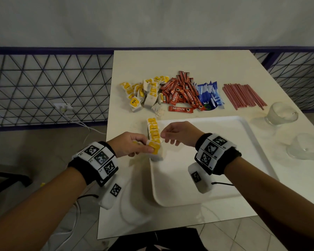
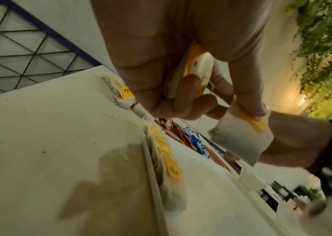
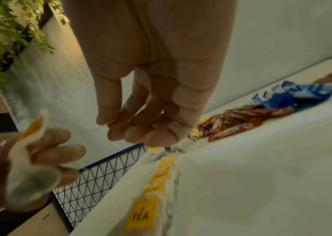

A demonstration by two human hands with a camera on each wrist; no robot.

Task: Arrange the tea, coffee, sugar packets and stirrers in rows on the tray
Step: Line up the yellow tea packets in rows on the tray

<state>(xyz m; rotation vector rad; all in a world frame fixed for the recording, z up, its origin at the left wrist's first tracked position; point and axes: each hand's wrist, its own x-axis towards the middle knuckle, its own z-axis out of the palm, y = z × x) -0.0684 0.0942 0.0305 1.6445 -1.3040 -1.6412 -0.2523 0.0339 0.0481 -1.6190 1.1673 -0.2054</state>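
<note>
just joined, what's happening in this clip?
A person is laying tea bags in a row along the left edge of the white tray. The left hand holds a few more tea bags just above the near end of that row, and the right hand hovers beside it with fingers loosely curled and nothing in its grip. The coffee sticks, blue sugar packets and stirrers lie in piles on the table beyond the tray.
</note>
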